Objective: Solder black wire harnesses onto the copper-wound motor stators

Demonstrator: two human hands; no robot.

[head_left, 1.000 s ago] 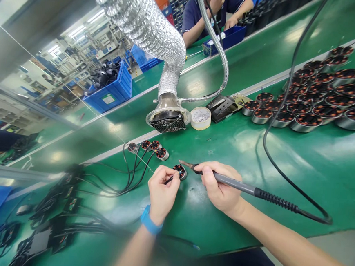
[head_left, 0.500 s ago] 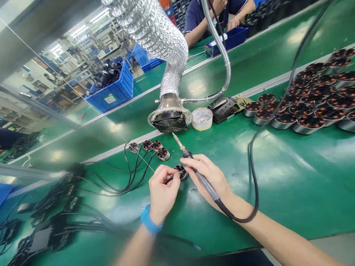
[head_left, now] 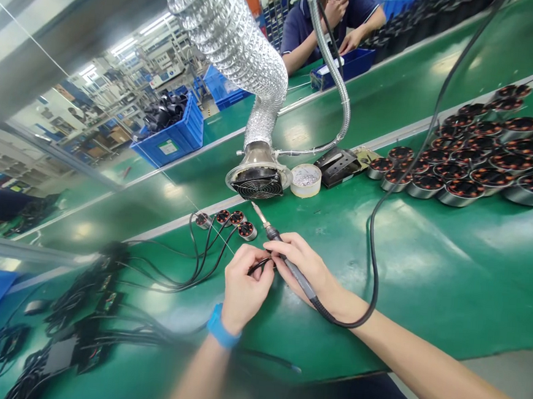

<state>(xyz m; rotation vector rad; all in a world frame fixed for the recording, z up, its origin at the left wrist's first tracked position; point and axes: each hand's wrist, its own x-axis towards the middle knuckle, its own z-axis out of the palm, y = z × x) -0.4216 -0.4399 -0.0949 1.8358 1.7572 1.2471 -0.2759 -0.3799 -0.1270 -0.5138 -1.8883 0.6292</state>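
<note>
My left hand [head_left: 242, 287] is closed in a pinch on a thin black wire [head_left: 256, 265] at the middle of the green bench [head_left: 428, 261]. My right hand [head_left: 305, 265] is wrapped round a soldering iron [head_left: 273, 234]; its tip points up and away toward the fume fan. The iron's black cable [head_left: 374, 232] loops up to the right. Both hands meet over a small motor stator, now hidden beneath them. Three more small stators [head_left: 239, 222] with black leads [head_left: 197, 255] lie just behind the hands.
A silver fume duct with a fan [head_left: 256, 180] hangs behind the hands, beside a solder-wire tub [head_left: 305, 179] and a black iron stand [head_left: 340, 165]. Several large stators [head_left: 472, 160] fill the right. Black boards with cables [head_left: 71, 332] lie left. Another person [head_left: 336, 20] sits opposite.
My right hand has swung the iron from lying flat with its tip at the stator to tip raised toward the fan, and has closed in on my left hand, covering the stator.
</note>
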